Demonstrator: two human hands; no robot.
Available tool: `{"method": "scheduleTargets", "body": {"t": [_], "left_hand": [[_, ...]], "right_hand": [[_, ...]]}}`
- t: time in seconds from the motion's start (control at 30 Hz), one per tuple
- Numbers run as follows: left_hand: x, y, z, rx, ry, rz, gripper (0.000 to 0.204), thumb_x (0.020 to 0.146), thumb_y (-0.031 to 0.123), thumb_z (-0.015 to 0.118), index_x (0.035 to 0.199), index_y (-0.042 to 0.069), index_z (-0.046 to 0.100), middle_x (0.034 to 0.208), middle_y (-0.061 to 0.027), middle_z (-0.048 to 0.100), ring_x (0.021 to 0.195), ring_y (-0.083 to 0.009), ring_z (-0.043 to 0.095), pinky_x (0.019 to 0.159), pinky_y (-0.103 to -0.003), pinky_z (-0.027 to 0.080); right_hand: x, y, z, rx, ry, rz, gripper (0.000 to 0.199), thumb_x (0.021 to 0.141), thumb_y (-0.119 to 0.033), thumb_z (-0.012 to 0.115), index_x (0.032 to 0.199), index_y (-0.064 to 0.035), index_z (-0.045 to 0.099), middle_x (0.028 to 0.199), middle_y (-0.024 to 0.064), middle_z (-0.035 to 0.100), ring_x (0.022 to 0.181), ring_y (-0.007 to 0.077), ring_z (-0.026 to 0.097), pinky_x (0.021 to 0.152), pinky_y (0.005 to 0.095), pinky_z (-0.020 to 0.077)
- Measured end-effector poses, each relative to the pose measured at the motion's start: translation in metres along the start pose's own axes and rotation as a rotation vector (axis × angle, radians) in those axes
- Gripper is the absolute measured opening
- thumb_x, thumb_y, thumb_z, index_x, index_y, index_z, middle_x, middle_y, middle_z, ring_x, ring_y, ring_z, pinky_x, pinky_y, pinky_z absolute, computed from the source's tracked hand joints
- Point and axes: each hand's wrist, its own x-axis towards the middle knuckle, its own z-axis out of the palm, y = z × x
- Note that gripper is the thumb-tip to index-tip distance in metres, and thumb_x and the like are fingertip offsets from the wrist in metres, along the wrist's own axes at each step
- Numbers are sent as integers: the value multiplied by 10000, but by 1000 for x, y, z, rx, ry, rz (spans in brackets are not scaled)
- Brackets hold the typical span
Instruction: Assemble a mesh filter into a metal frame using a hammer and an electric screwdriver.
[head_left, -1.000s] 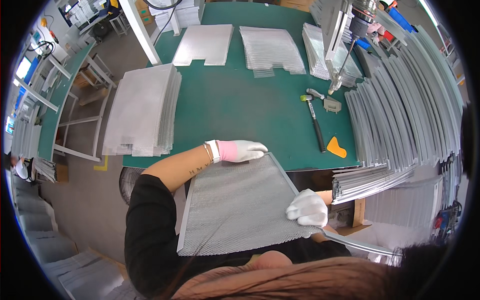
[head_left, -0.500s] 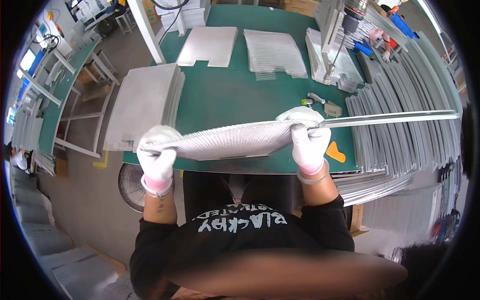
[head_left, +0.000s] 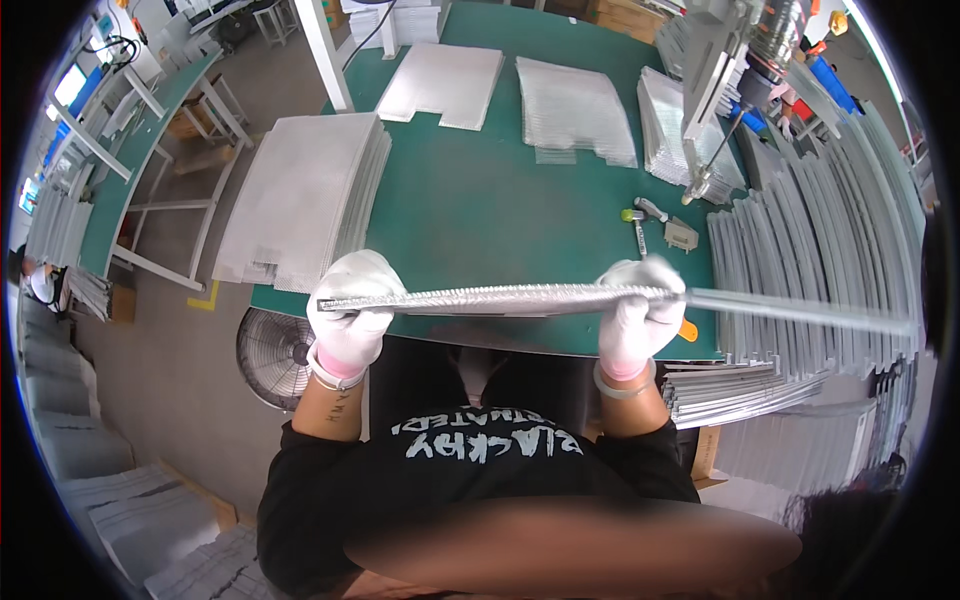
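Mesh sheet [head_left: 500,298], one, seen edge-on, stretched level across the frame's centre, with a thin metal strip [head_left: 800,310] running from it toward the right. The left hand [head_left: 348,312] and right hand [head_left: 640,312], both gloved, were closed on its two ends, above the near edge of the green table [head_left: 500,200]. One hammer [head_left: 636,222] lay just beyond; bare tabletop lay behind, a sheet stack [head_left: 300,195] at upper left.

Just one view here, my head cam: it looks steeply down from above, close over both gloved hands, facing the green table [head_left: 480,200], fisheye bending everything near the rim.
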Motion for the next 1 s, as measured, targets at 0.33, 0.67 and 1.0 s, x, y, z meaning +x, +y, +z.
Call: {"method": "scheduleTargets", "body": {"t": [0.33,0.67,1.0], "left_hand": [[-4,-16,-5,55,91,-196,93,878,11,568,968,26,547,900,-65,579,807,-145,530,755,-304,450],[-6,-19,-8,1,119,-263,177,880,116,712,984,8,618,891,-15,613,784,-88,558,717,-253,473],[22,16,-4,-179,22,-410,87,884,54,658,952,2,642,890,-14,618,794,-73,555,707,-242,454]], "right_hand": [[40,3,-10,-86,-146,50,831,794,15,774,1507,-34,349,1064,89,658,920,181,639,824,319,515],[117,-64,3,-489,-916,-179,332,753,26,773,1067,-53,699,911,109,691,774,249,663,692,312,524],[135,-71,40,-560,-1269,-378,473,754,36,704,1210,-73,639,806,124,620,744,343,626,668,393,513]]}}
